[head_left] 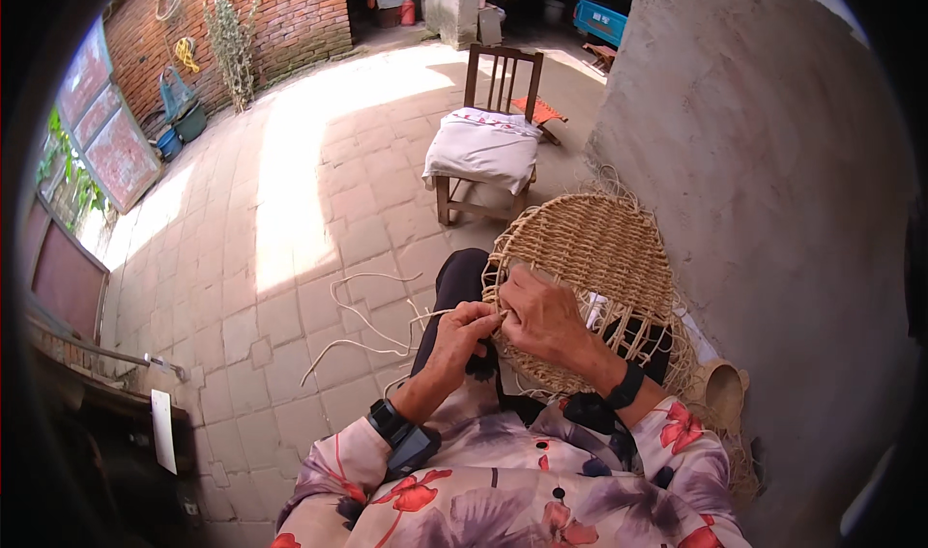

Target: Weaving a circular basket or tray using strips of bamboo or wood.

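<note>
Your left hand (464, 335) pinches the pale cord (435, 313), your right hand (543, 314) curled close beside — can't tell whether that one's clamped. Woven mat (594, 244) spreads right of the grip. Looks like edge-weaving — next pull wants even tension.

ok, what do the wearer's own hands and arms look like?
Left hand and right hand: no gloves. Sleeves: pale pink, red flowers, purple-grey and dark blotches. Left wrist: black strap with chunky dark device. Right wrist: slimmer black band.
</note>
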`<state>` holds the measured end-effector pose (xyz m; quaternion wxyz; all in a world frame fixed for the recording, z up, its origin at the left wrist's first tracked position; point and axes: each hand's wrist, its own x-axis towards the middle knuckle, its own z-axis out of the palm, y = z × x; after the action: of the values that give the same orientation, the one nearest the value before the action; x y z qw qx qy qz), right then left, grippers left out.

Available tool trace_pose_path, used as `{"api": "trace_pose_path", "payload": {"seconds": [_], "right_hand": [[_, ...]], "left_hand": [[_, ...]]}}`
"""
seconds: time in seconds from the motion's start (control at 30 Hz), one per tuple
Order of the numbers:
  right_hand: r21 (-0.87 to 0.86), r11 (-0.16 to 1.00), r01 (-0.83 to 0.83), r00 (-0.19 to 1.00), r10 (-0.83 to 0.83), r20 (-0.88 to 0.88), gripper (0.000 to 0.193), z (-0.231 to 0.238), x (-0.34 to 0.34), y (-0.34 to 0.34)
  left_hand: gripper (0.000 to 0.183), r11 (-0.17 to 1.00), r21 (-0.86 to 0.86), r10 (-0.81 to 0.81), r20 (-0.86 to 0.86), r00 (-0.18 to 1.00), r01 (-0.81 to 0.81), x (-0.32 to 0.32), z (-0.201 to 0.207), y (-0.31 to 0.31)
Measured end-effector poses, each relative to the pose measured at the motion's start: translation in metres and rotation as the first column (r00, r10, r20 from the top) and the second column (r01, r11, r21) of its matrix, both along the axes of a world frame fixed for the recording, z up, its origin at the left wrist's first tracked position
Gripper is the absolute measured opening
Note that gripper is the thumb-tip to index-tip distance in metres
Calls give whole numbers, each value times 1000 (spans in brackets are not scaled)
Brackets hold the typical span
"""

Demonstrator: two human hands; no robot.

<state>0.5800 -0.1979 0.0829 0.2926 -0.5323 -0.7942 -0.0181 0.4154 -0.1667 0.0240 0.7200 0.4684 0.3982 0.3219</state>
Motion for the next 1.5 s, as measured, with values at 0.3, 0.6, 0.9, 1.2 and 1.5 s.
{"api": "trace_pose_path", "payload": {"seconds": [0.3,0.6,0.9,1.2,1.5], "right_hand": [[435,763,477,855,-518,-28,15,22,130,-24],[150,61,987,14,-955,298,34,-22,413,-245],[-453,678,579,732,-676,-78,27,-19,262,-205],[-375,503,-778,150,-431,-890,72,-39,58,-104],[-5,711,-703,-410,-411,-814,55,-48,20,-77]], "left_hand": [[17,1000,24,3,-69,998,-1,-4,-13,-2],[23,998,33,-55,-150,987,61,-8,-11,-3],[19,998,-21,-67,-95,993,65,-14,-4,-13],[18,983,-35,-180,-63,982,178,-1,0,-9],[19,983,-51,-176,9,984,176,1,13,-14]]}}
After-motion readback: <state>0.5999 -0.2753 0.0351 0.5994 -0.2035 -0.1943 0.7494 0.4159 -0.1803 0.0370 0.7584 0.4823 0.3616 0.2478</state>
